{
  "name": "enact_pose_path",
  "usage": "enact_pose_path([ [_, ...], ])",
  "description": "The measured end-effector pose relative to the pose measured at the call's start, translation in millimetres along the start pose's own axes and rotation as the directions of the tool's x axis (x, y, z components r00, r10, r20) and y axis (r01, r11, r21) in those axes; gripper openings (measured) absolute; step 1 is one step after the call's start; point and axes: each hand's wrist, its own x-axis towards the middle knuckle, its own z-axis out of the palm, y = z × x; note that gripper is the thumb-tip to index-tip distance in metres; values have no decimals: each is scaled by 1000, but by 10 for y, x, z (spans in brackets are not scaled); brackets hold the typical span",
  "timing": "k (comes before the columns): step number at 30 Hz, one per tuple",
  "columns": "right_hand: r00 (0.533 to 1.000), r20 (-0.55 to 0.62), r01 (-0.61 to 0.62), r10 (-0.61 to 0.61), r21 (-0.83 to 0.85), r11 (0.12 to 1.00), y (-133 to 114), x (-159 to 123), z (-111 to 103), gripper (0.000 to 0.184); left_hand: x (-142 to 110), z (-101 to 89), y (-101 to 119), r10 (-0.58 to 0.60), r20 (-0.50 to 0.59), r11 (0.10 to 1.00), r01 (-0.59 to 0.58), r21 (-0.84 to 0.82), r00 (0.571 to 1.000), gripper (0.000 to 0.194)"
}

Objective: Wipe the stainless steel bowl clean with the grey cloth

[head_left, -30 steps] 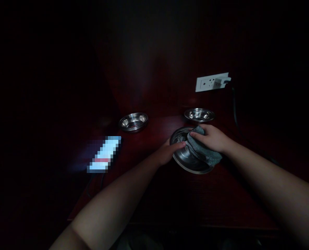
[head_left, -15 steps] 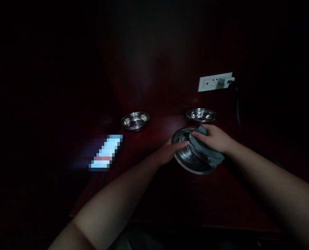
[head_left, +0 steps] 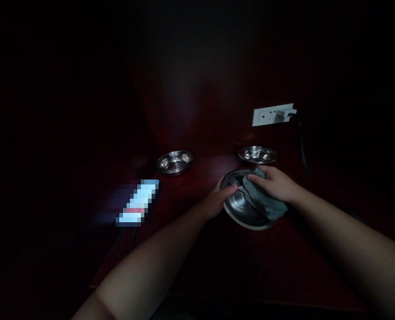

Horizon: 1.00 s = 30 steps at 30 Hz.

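A shiny metal bowl (head_left: 242,212) is held tilted above the dark red table, its inside facing me. My left hand (head_left: 219,198) grips its left rim, the thumb inside and the other fingers hidden behind. In my right hand (head_left: 273,182) is a grey-green cloth (head_left: 262,198), bunched and pressed against the bowl's right rim and inner side. The right thumb lies on top of the cloth; the fingers beneath are mostly out of sight. Part of the cloth reaches into the bowl near my left thumb.
Nested metal bowls (head_left: 174,162) stand at the back left, and another metal bowl (head_left: 257,154) at the back right. A bright, pixelated screen (head_left: 139,202) lies on the left with a cable. On the wall, a white socket (head_left: 273,114) holds a plug with a hanging cord.
The whole view has shifted, so things sit slightly lower in the picture. Both hands keep their hold on the bowl and the cloth, with barely any movement between them.
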Motion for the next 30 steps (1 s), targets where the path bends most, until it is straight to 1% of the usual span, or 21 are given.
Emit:
enact_pose_path([
  [3, 997, -72, 4, 2, 82, 997, 4, 21, -38, 30, 27, -31, -8, 51, -70, 999, -51, 10, 996, 63],
  [6, 984, -165, -31, 61, 180, 983, -29, 21, -59, 29, 18, -51, 3, 57, -109, 998, -54, 25, 992, 62],
  [9, 983, -168, -31, 78, 263, 964, -57, 13, -33, 28, -13, -42, 14, 50, -83, 996, -44, 71, 995, 59],
  [11, 985, -158, -19, 64, 270, 963, -56, 12, -3, 28, -21, -29, 11, 42, -59, 996, -37, 84, 997, 54],
  [13, 987, -153, -14, 55, 256, 967, -45, 15, 20, 28, -10, -24, -2, 26, -61, 997, -22, 72, 998, 49],
  [15, 987, -155, -1, 40, 242, 970, -34, 18, 28, 29, 13, -34, -19, 21, -108, 998, -14, 67, 994, 42],
  [18, 984, -177, 52, -7, 249, 967, -39, 13, 20, 31, 45, -61, -37, 49, -211, 995, -29, 95, 976, 34],
  [20, 976, -217, 95, -37, 264, 960, -59, 4, 13, 33, 53, -71, -38, 74, -272, 993, -45, 112, 960, 31],
  [23, 958, -278, 145, -64, 284, 948, -93, -9, 12, 35, 51, -58, -27, 85, -318, 991, -48, 124, 944, 32],
  [26, 954, -298, 136, -28, 347, 928, -108, -18, 18, 39, 42, -30, -3, 47, -330, 996, -20, 84, 943, 36],
  [30, 952, -304, 106, 41, 452, 886, -101, -43, 23, 45, 29, -11, 61, -99, -320, 995, 86, -53, 942, 35],
])
